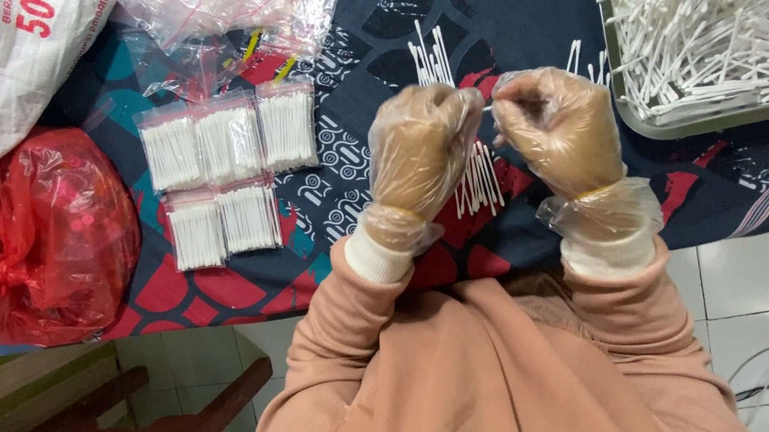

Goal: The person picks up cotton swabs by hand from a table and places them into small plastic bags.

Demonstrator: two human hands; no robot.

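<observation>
- Gloved left hand [421, 151] and right hand [559, 129], fists raised side by side, each pinching an end of a thin white swab stick [488, 107].
- Stick held above loose cotton swabs [478, 183] on patterned cloth [515, 6].

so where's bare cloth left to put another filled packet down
Bare cloth lies between the five filled packets and the left hand, and along the near edge under the tray. It is crowded around the loose sticks beneath both hands and near the red bag.
</observation>
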